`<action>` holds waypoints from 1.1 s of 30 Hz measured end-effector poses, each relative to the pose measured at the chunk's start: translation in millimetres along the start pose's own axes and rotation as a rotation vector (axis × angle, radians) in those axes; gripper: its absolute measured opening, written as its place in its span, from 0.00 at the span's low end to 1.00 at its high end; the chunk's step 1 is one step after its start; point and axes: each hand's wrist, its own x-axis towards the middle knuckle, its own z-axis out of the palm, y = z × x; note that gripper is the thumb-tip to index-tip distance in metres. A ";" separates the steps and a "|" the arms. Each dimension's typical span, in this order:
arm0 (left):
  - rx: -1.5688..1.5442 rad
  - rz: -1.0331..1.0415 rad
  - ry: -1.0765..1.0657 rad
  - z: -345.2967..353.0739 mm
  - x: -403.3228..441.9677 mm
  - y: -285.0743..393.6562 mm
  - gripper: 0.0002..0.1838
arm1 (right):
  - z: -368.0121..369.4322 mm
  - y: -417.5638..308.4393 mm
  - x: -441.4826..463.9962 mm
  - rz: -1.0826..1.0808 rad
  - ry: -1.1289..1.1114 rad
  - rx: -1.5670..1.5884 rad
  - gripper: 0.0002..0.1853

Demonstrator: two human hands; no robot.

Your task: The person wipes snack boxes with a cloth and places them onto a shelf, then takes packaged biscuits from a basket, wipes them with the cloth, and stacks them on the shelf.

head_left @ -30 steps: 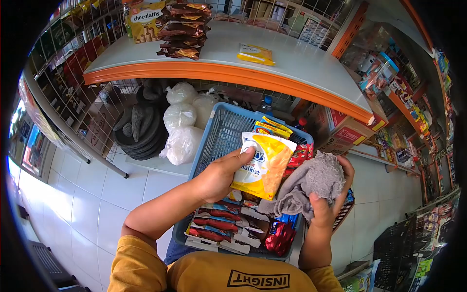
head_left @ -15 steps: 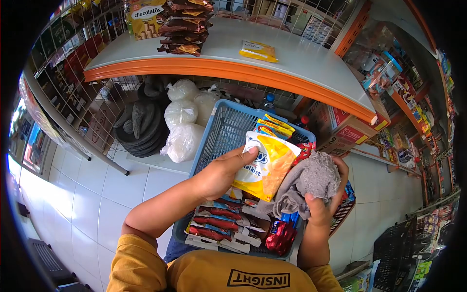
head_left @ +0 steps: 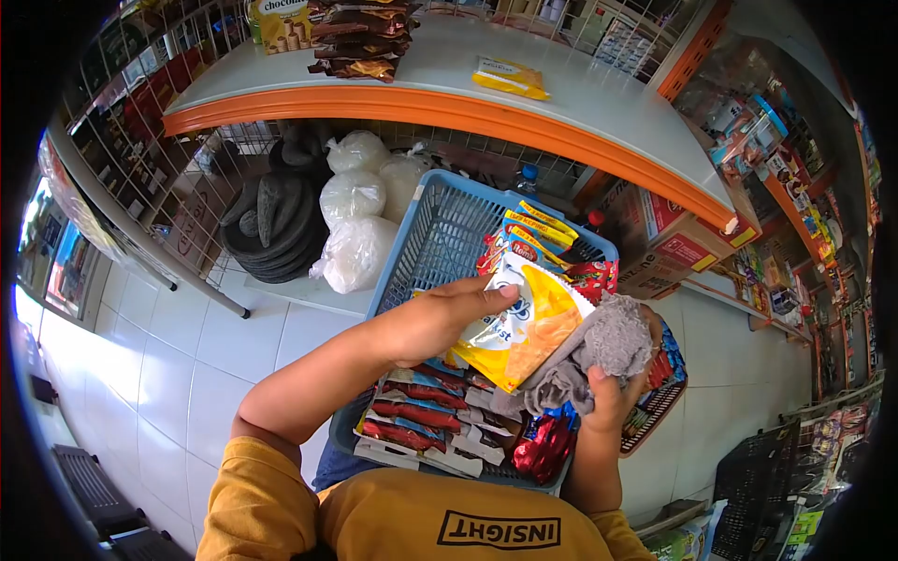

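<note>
My left hand (head_left: pixel 449 318) grips a yellow and white cracker packet (head_left: pixel 524 327) by its upper left part, thumb on the front. A grey cloth (head_left: pixel 589 351) is bunched in my right hand (head_left: pixel 617 393), against the packet's right edge. Both are above a blue basket (head_left: pixel 398 271). Inside the basket are rows of red-wrapped snacks (head_left: pixel 412 413), shiny red packets (head_left: pixel 543 449) and yellow-topped packets (head_left: pixel 543 229). On the shelf (head_left: pixel 449 65) lies another yellow packet (head_left: pixel 510 77), with a stack of brown packets (head_left: pixel 360 42) to its left.
Under the shelf stand dark stone mortars (head_left: pixel 271 224), white plastic bags (head_left: pixel 355 248) and cardboard boxes (head_left: pixel 645 238). A second basket (head_left: pixel 650 421) with packets is right of the blue one. Stocked shelves (head_left: pixel 795 206) line the right side; wire mesh is at left.
The cracker packet has tilted and moved slightly right, now overlapping the cloth's left side. The view has shifted so that the shelf sits higher. Both hands keep their holds.
</note>
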 end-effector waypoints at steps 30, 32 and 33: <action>0.018 0.001 0.032 -0.7 3.0 -0.5 0.22 | 0.3 2.7 1.8 -0.056 0.133 -0.087 0.44; 0.013 0.003 0.030 -0.7 3.1 -0.7 0.22 | 0.7 3.4 0.4 -0.047 0.134 -0.081 0.44; 0.015 0.001 0.031 -0.5 2.9 -0.3 0.22 | 0.9 3.6 0.0 -0.042 0.134 -0.077 0.43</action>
